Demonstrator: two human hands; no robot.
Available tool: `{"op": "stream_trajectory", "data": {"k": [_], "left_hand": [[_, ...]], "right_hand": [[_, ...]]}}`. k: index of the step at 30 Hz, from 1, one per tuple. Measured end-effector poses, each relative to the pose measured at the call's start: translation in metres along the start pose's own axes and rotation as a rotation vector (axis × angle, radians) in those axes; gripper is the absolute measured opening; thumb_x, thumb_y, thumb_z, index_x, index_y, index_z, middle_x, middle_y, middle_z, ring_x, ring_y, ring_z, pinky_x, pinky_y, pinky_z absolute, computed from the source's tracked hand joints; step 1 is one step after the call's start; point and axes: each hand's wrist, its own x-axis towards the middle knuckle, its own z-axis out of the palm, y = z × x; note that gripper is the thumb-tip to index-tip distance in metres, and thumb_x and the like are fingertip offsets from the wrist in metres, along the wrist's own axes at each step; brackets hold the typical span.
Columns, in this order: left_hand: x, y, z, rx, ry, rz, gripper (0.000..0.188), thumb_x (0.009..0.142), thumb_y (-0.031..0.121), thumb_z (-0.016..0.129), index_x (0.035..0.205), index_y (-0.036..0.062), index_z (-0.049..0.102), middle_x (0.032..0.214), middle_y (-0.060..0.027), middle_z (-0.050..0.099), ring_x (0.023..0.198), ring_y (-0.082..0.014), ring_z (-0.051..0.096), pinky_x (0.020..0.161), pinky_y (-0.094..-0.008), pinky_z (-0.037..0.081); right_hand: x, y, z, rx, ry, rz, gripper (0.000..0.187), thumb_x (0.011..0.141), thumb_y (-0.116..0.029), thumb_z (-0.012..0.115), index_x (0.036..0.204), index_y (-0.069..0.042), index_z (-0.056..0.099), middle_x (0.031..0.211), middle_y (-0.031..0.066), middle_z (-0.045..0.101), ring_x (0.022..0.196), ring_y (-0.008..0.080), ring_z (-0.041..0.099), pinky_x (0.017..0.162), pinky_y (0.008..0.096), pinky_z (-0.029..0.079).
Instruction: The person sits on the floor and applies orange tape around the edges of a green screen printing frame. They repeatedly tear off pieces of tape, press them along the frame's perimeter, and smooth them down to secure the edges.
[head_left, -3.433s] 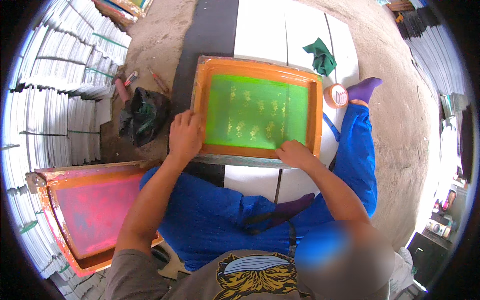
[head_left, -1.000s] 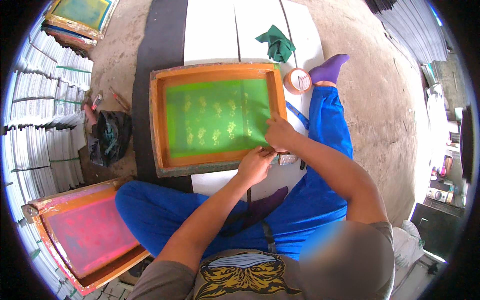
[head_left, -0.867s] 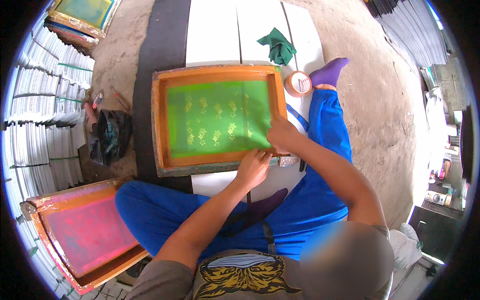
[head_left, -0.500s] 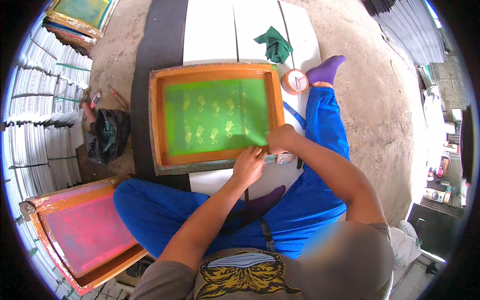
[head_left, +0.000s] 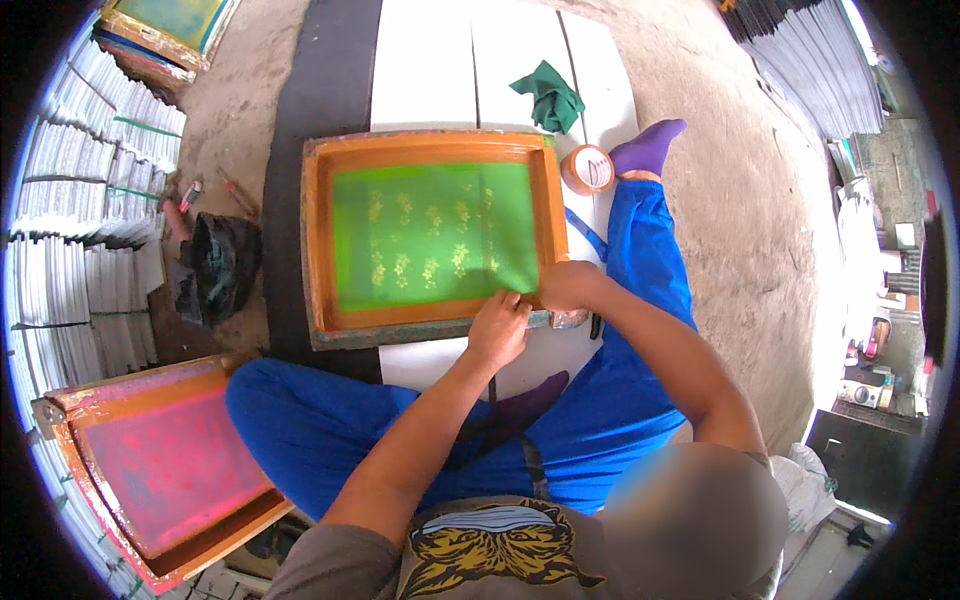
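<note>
The left hand (head_left: 497, 330) and right hand (head_left: 573, 286) sit close together, fingers curled: the left touches the near edge, the right covers the near right corner, of the wooden-framed green screen (head_left: 435, 235). Whether either clamps anything, I cannot tell. The screen extends far and left from them on the surface (head_left: 425, 60), long axis left to right.
</note>
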Motion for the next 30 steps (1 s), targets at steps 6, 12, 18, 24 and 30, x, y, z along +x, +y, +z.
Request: {"op": "stream_trajectory", "data": {"k": [6,12,18,24,30], "left_hand": [[-0.001,-0.003,0.002,0.001,0.069,0.023,0.042,0.078,0.019,0.08,0.114,0.0036,0.067,0.11,-0.0156,0.064,0.109,-0.0335,0.061,0.096,-0.0435,0.052],[0.001,-0.005,0.0,0.023,0.05,0.036,0.038,0.076,0.016,0.08,0.109,0.0016,0.068,0.108,-0.0151,0.065,0.106,-0.0322,0.062,0.095,-0.0423,0.052],[0.0,-0.003,0.003,-0.034,0.054,0.01,0.043,0.077,0.018,0.08,0.114,0.0021,0.065,0.112,-0.0162,0.065,0.109,-0.0338,0.062,0.096,-0.044,0.051],[-0.011,-0.009,-0.008,0.052,0.04,0.034,0.043,0.078,0.02,0.082,0.113,0.0005,0.067,0.115,-0.0171,0.064,0.11,-0.0359,0.062,0.091,-0.0469,0.054],[-0.068,-0.066,-0.065,0.259,-0.102,-0.055,0.037,0.078,0.027,0.082,0.104,0.0028,0.069,0.108,-0.0129,0.065,0.107,-0.0321,0.062,0.088,-0.0436,0.056]], "right_hand": [[0.004,-0.007,0.062,0.126,0.414,-0.067,0.022,0.082,-0.02,0.063,0.094,-0.008,0.078,0.089,0.013,0.077,0.086,0.0332,0.076,0.076,0.0463,0.06],[0.009,-0.017,0.031,-0.007,0.267,-0.017,0.021,0.08,-0.017,0.065,0.094,-0.007,0.078,0.09,0.0158,0.076,0.087,0.0354,0.075,0.076,0.0494,0.059],[0.031,-0.003,0.022,-0.117,0.377,-0.137,0.024,0.077,-0.023,0.074,0.093,-0.006,0.078,0.09,0.0163,0.076,0.088,0.0361,0.075,0.075,0.0489,0.059],[0.029,-0.013,0.023,-0.011,0.319,-0.164,0.033,0.085,-0.033,0.068,0.094,-0.002,0.077,0.097,0.022,0.075,0.092,0.0401,0.073,0.08,0.0513,0.059],[0.024,-0.054,0.053,0.221,0.482,-0.18,0.04,0.099,-0.032,0.049,0.094,0.0,0.073,0.095,0.0245,0.072,0.093,0.0432,0.069,0.086,0.0559,0.054]]}}
